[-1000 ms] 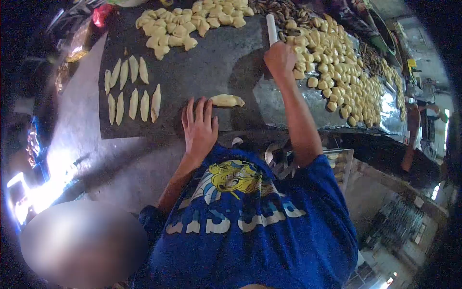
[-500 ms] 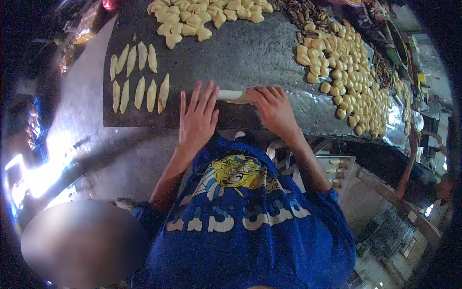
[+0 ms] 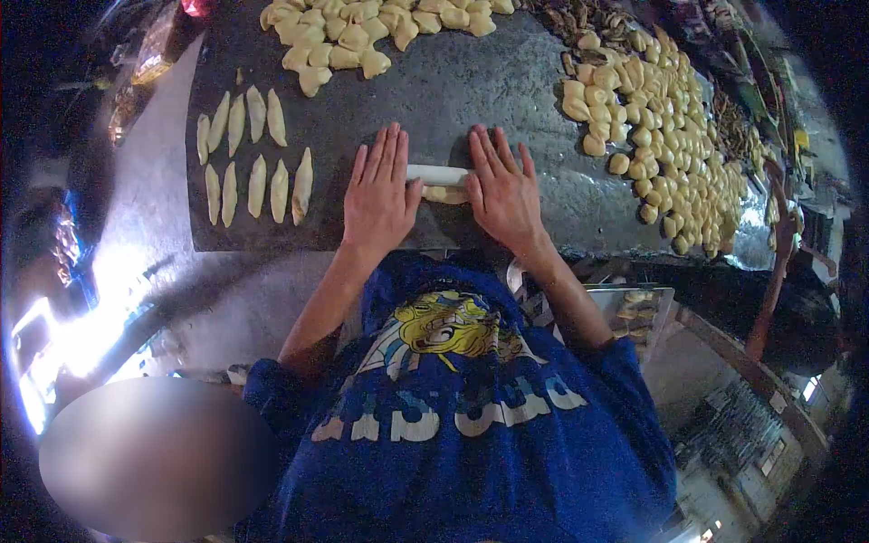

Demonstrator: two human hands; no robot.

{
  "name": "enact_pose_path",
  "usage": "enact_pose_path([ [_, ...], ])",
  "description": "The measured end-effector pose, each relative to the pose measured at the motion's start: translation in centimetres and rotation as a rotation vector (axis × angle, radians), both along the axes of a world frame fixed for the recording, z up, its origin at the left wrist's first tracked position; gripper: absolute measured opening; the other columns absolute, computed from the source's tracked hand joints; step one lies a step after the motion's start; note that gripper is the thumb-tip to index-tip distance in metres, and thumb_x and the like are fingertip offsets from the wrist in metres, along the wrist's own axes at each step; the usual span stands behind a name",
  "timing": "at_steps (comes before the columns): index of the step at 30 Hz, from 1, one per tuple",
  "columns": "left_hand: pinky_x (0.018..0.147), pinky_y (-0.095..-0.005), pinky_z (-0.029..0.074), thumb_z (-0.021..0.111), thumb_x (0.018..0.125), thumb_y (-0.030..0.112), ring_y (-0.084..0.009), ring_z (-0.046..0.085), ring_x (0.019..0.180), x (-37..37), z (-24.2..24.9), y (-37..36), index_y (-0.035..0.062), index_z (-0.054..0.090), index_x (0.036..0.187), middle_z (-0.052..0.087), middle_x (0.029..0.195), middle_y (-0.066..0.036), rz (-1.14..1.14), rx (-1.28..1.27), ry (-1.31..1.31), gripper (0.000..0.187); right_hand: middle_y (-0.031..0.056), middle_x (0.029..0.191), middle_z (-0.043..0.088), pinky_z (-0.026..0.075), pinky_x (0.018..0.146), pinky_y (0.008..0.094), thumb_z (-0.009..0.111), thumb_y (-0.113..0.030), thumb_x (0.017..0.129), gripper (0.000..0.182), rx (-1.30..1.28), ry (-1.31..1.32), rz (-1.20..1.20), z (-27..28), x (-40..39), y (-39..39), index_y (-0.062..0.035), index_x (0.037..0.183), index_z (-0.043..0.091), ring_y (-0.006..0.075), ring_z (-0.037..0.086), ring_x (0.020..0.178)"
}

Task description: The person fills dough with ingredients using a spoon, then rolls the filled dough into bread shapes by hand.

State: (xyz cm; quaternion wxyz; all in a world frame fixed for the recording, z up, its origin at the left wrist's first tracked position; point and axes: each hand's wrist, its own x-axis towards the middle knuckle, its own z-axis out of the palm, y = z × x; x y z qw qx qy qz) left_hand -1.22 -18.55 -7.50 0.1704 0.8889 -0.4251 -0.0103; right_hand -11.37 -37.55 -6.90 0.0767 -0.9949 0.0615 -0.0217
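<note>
A white rolling pin (image 3: 439,175) lies crosswise on the dark worktop in front of me. Beneath its near side, part of a flat piece of dough (image 3: 446,195) shows. My left hand (image 3: 382,201) lies flat over the pin's left end, fingers straight and close together. Over the right end, my right hand (image 3: 505,196) rests palm down, its fingers stretched out and slightly spread. Both palms hide the pin's ends. Several slim, pointed dough rolls (image 3: 302,187) lie in two rows left of my left hand.
Flattened dough pieces (image 3: 362,34) cover the far side of the worktop (image 3: 444,100). Many small dough balls (image 3: 674,154) spread along the right. A tray (image 3: 665,312) holding dough pieces stands below the table edge. Another person's arm (image 3: 774,262) reaches in at far right.
My right hand's fingers have straightened from a curl over the pin's end. My left hand's fingers have drawn together. The hands sit slightly closer to each other, and the view has shifted a little.
</note>
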Motion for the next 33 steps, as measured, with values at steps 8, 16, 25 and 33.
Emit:
enact_pose_path([
  [8,0.118,-0.049,0.021,0.049,0.096,0.034,-0.0332,0.025,0.145,5.7,-1.8,-4.3,-0.004,0.025,0.149,0.024,0.157,-0.021,0.042,0.022,-0.114,0.069,0.0152,0.158,0.026,0.023,0.114,0.0569,0.043,-0.036,0.099,0.061,-0.067,-0.089,-0.05,-1.5,5.5,-3.7,-0.0023,0.149,0.031,0.035,0.025,0.145],
  [16,0.115,-0.0575,0.022,0.05,0.095,0.041,-0.0357,0.021,0.146,10.4,-2.8,-7.2,0.0032,0.026,0.151,0.019,0.159,-0.02,0.091,-0.081,-0.314,0.072,0.0201,0.137,0.047,0.037,0.105,0.0522,0.063,-0.027,0.089,0.056,0.376,-0.108,0.156,1.2,8.0,-7.0,-0.0039,0.137,0.045,0.038,0.043,0.13],
  [25,0.116,-0.0585,0.017,0.046,0.098,0.037,-0.0297,0.019,0.148,3.6,-1.9,-2.0,0.0009,0.031,0.148,0.024,0.158,-0.015,0.099,0.014,-0.276,0.064,0.0178,0.13,0.051,0.04,0.104,0.046,0.066,-0.014,0.08,0.051,0.063,0.082,0.191,1.7,-0.1,-3.5,-0.0053,0.128,0.051,0.0369,0.049,0.123],
  [33,0.118,-0.0513,0.02,0.047,0.099,0.03,-0.0287,0.029,0.144,-2.9,-1.9,2.6,0.0019,0.039,0.144,0.037,0.153,-0.015,0.059,0.03,-0.169,0.054,0.0233,0.145,0.041,0.031,0.114,0.0489,0.058,-0.015,0.086,0.056,0.13,-0.21,0.178,-0.5,-6.0,-0.2,0.0037,0.136,0.043,0.0365,0.041,0.135],
])
